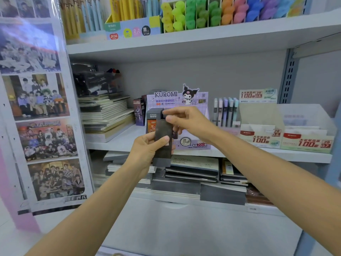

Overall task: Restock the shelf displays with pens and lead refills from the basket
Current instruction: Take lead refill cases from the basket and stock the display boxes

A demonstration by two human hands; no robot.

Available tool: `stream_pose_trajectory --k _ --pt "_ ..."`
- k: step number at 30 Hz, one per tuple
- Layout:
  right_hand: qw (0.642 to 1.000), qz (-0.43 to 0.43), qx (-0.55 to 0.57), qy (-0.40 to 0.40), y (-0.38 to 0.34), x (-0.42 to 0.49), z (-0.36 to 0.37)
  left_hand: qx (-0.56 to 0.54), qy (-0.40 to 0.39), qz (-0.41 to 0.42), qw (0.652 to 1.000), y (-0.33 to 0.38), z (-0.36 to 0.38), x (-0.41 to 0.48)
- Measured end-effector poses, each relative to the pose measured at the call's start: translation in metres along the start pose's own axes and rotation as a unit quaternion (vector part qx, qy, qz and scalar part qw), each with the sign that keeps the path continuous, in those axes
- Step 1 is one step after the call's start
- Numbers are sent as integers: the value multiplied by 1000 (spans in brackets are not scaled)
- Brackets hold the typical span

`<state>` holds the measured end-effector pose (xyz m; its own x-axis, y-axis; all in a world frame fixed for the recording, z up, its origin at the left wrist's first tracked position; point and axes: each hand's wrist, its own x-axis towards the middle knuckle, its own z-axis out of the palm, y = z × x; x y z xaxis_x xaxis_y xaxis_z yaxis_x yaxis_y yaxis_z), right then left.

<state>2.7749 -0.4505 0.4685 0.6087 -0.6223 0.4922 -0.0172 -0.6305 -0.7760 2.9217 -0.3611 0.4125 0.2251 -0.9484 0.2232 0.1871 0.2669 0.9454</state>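
The middle shelf (pixel 118 141) carried a row of display cartons. The purple Kuromi display (pixel 166 97) stood in the centre, its inside hidden behind the person's hands. Just to its left was a grey Ultraman carton (pixel 151 117) with orange packs showing in it. To the right, a handful of pastel pens (pixel 226 111) stood upright in a holder. Beyond them sat two cardboard refill trays, one marked 0.5 (pixel 258 139) and one marked 0.7 (pixel 310 143). I could make out only pale edges inside them. On the top shelf (pixel 203 39) a printed box (pixel 132 26) held yellow and blue pens on end. Beside it, divided slots held highlighters (pixel 203 13) sorted from yellow through green, orange and pink to blue.

In front of the Kuromi display the person held a bundle of dark lead refill packs (pixel 163 132). It was clear of the shelf and level with the shelf's front edge. The bundle stood nearly upright, its long axis running up and down, with the top leaning slightly towards the shelf. The left hand (pixel 147 150) gripped its lower half, thumb across the front face and fingers wrapped behind. The right hand (pixel 188 121) reached in from the right, its fingertips pinching the top end of the bundle. The print on the packs was too blurred to read.
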Motion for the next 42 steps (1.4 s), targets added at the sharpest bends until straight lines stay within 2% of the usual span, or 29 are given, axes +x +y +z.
stream_pose_trajectory --k 3,6,10,16,19,22,25,28,30,32,33,34,36,38,40,42 --pt "1000 -19 -7 23 -3 -6 -9 44 -21 -18 999 1 5 -3" --pt "999 -33 -16 32 -2 -16 -27 89 16 -29 995 6 6 -4" --pt "996 -13 -63 -67 8 -33 -41 26 -3 -26 999 18 9 -7" --pt "999 -1 -41 -15 18 -47 -45 -89 -67 -64 992 26 16 -9" --pt "1000 11 -22 -18 22 -49 -41 13 -30 -8 999 20 22 -7" --pt "997 31 -57 -46 24 -51 -40 104 6 27 994 12 24 -6" --pt "995 13 -92 -30 22 -49 -41 167 -23 43 985 8 25 -8" --pt "996 -39 -72 -25 17 -44 -40 257 -53 64 963 2 34 -8" --pt "993 -69 -91 -29 16 -41 -38 269 -55 73 959 -3 37 -8" --pt "992 -64 -113 -11 17 -36 -39 292 -47 103 950 -8 35 -5" --pt "992 -53 -111 13 16 -35 -41 341 -32 132 930 -11 31 -3" --pt "993 -43 -102 47 17 -32 -43 414 -7 167 895 -15 25 -1" --pt "988 -42 -57 135 17 -27 -49 559 35 239 793 -21 11 0" --pt "977 -49 0 206 13 -21 -53 653 32 255 712 -29 -2 0" --pt "971 -50 21 232 13 -14 -51 712 17 234 662 -39 -10 -1" --pt "974 -45 19 221 15 -9 -43 731 14 239 639 -45 -13 -2"
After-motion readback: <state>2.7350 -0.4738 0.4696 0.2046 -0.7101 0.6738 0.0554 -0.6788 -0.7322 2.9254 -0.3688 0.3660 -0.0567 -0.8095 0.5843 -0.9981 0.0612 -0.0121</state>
